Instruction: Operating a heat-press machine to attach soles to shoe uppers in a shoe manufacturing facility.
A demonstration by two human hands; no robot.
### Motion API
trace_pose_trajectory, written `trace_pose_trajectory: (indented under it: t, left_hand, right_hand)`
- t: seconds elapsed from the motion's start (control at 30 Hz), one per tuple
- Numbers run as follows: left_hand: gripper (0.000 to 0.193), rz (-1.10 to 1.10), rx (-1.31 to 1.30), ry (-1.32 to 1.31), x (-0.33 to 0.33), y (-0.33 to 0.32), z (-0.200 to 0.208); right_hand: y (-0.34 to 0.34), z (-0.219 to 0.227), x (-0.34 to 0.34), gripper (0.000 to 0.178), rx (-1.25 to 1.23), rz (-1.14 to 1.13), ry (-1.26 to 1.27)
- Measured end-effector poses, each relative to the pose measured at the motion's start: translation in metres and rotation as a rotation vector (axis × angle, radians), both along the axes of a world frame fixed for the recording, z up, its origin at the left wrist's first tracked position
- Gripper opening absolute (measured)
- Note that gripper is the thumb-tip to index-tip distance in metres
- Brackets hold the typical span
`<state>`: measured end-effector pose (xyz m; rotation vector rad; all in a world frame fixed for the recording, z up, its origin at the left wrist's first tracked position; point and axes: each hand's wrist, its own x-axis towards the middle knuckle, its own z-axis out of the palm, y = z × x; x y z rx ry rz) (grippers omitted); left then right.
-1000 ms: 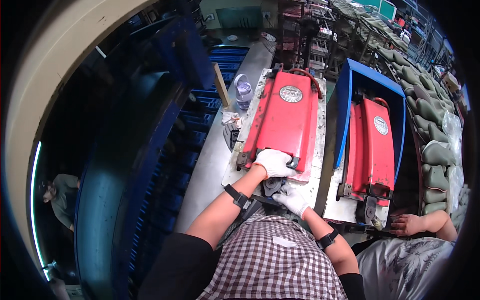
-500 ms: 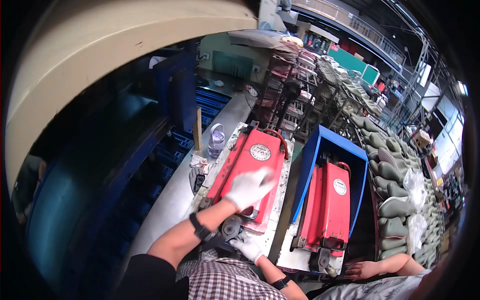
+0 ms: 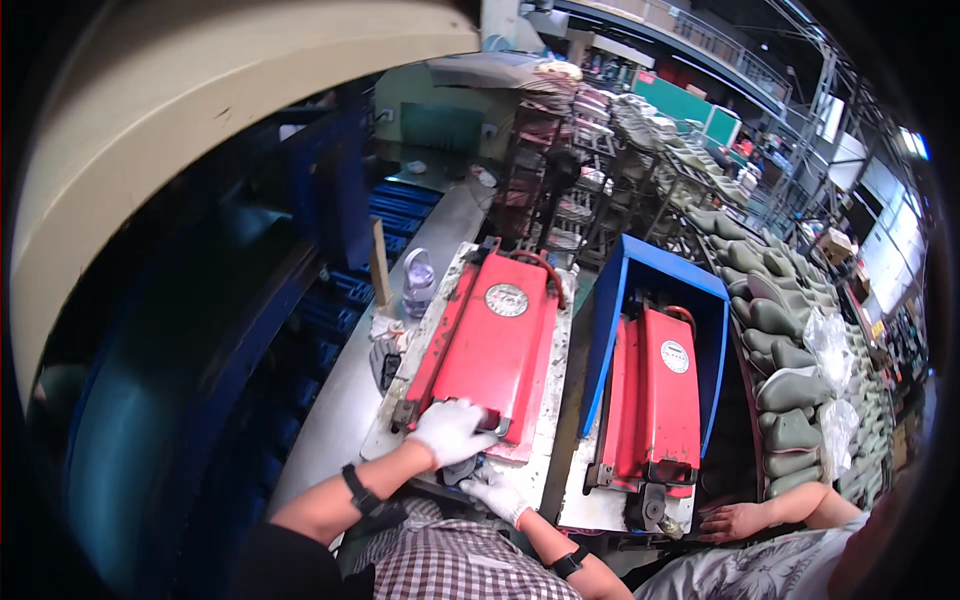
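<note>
Directly before me lies a long red machine (image 3: 500, 340) with a round white label, set on a pale, stained base plate (image 3: 545, 430). My left hand (image 3: 453, 433), in a white glove, rests at the near end of its red cover, fingers bent over the dark metal bracket there. What they hold is hidden. Just below, my right hand (image 3: 497, 497), also gloved, is closed beside a grey round wheel (image 3: 460, 470). Whatever lies between its fingers is too small to make out.
A second red machine (image 3: 670, 390) stands to the right inside a blue hood (image 3: 625, 280). A co-worker's bare hand (image 3: 735, 522) is near it. Grey-green moulded pieces (image 3: 790, 390) are stacked far right. A clear bottle (image 3: 418, 280) stands on the left ledge.
My left hand has come back toward me, from above the middle of the red cover to its near end. The right hand stays by the wheel. My view has shifted slightly.
</note>
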<state>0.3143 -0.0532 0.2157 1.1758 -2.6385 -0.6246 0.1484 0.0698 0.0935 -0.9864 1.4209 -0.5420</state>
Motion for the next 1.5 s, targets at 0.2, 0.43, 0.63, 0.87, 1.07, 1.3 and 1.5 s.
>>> trace_pose_trajectory:
  t: [0.2, 0.43, 0.63, 0.87, 1.07, 1.3, 1.5]
  left_hand:
    - [0.037, -0.175, -0.235, 0.057, -0.006, -0.003, -0.042]
    - [0.038, -0.207, -0.139, -0.009, -0.015, -0.001, -0.045]
    - [0.037, -0.219, -0.139, 0.005, -0.018, -0.005, -0.053]
    - [0.039, -0.198, -0.107, 0.02, -0.022, -0.015, -0.049]
    - [0.035, -0.188, -0.171, 0.107, -0.019, -0.02, 0.011]
    - [0.033, -0.172, -0.57, 0.533, -0.01, -0.056, 0.101]
    - [0.059, -0.056, -1.011, 0.619, -0.015, -0.079, 0.123]
  right_hand:
    - [0.007, -0.004, -0.003, 0.033, 0.284, -0.135, -0.301]
    - [0.031, -0.049, 0.073, 0.064, 0.342, -0.182, -0.625]
    - [0.007, 0.037, 0.062, 0.084, 0.36, 0.282, 0.037]
    - [0.0, -0.029, 0.084, 0.069, 0.528, -0.044, -0.604]
    - [-0.013, 0.005, 0.061, 0.063, 0.372, 0.353, -0.165]
    - [-0.052, 0.063, 0.021, 0.04, -0.044, -0.064, 0.047]
    - [-0.151, 0.037, 0.046, 0.073, -0.605, -0.275, 1.009]
